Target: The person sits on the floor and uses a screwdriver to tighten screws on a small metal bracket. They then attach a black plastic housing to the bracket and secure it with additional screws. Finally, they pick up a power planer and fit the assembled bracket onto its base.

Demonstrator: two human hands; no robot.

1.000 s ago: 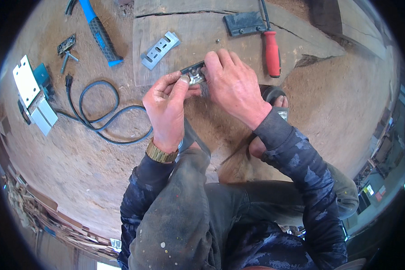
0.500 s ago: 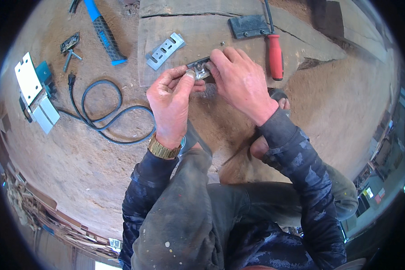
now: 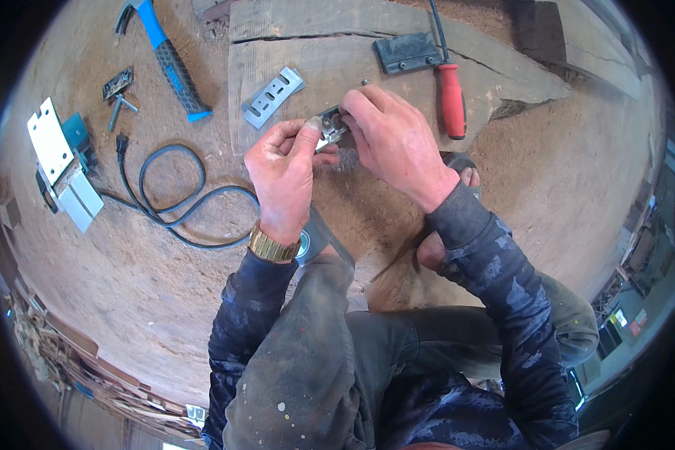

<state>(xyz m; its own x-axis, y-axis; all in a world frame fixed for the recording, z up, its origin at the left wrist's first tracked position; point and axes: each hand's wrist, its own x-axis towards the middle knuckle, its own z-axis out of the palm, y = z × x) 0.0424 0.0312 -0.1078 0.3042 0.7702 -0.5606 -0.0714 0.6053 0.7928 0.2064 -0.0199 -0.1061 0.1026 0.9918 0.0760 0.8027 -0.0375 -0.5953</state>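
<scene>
In the head view, the left hand [image 3: 283,169] pinches a small metal part [image 3: 332,129] at upper centre, and the right hand [image 3: 397,146] grips its right end — a loosened pinch could drop it on the dusty floor [image 3: 525,187]. Straying knuckles could knock the tiny metal piece [image 3: 365,82] off the wooden board [image 3: 315,54].

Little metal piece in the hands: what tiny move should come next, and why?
Perhaps gently nudge the metal piece with the right hand, because that hand's fingertips are at one end while the left hand pinches the other.
</scene>
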